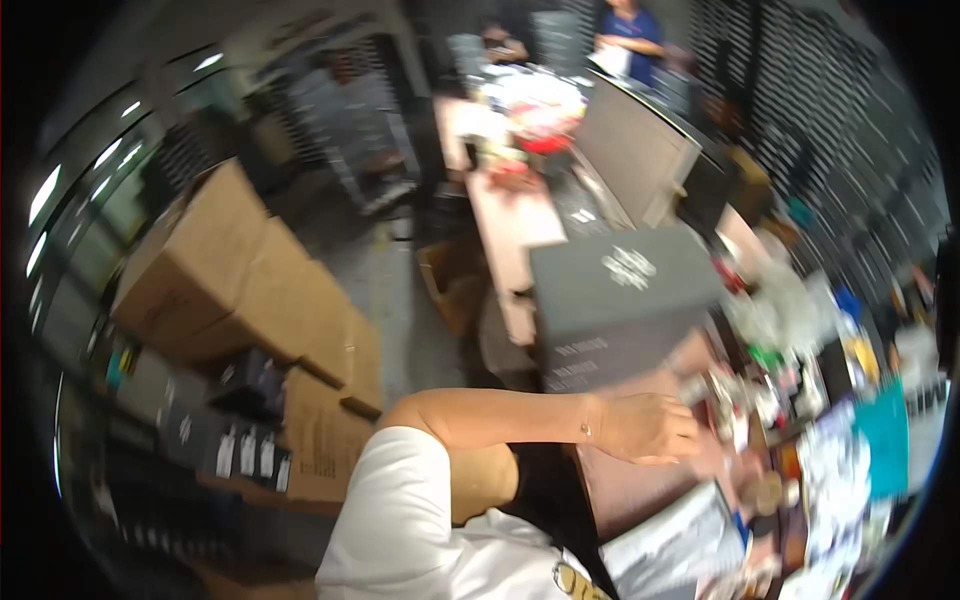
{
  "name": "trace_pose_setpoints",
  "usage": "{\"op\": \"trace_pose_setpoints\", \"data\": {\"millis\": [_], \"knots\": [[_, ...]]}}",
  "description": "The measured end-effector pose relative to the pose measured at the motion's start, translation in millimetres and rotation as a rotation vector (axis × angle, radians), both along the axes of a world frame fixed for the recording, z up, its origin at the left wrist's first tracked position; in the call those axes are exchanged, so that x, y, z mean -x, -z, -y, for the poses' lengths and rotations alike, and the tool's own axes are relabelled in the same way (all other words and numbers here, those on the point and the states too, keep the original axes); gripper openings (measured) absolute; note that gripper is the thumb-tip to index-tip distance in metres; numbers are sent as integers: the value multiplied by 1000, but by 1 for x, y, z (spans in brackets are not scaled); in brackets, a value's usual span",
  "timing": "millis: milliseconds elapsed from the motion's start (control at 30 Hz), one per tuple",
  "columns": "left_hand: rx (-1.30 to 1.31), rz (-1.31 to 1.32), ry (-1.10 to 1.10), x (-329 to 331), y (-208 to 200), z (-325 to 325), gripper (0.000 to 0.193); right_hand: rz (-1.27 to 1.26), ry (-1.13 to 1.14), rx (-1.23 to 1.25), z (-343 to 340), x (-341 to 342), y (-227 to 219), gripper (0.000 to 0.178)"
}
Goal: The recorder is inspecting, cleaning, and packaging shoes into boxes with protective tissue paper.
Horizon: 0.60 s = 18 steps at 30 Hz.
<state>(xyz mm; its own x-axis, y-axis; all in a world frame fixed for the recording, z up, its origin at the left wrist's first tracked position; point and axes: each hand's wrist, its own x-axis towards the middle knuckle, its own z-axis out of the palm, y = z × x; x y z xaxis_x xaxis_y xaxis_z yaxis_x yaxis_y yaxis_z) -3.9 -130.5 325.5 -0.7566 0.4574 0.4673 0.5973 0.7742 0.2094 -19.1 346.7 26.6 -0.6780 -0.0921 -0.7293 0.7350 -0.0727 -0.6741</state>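
My left arm, in a white sleeve, reaches across from the lower left. At its end my left hand (650, 428) hovers over or rests on the pinkish worktop (625, 490); I cannot tell which. Its fingers are loosely bent and a little apart, and I see nothing in them. Just beyond the hand stands a stack of dark grey boxes (620, 290) with a white pattern on the top lid. A grey-white flat packet (670, 545) lies nearer to me. My right hand does not show. The picture is smeared by motion.
Mixed small goods and clear plastic bags (790, 310) crowd the right side. A teal panel (880, 440) stands there too. Brown cartons (250, 270) are stacked at the left, with dark boxes (250, 450) near them. A person in blue (635, 40) stands at the far end.
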Motion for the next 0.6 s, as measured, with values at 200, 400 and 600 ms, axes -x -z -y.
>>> {"op": "trace_pose_setpoints", "data": {"millis": [200,400,600], "knots": [[-476,823,7,55,161,-106,31,97,442,152,-108,-94,-17,74],[-960,1233,-210,31,278,-249,70,38,851,166,-157,-200,-32,66],[-712,1029,-614,40,330,-301,80,23,1009,211,-128,-246,-45,61]]}}
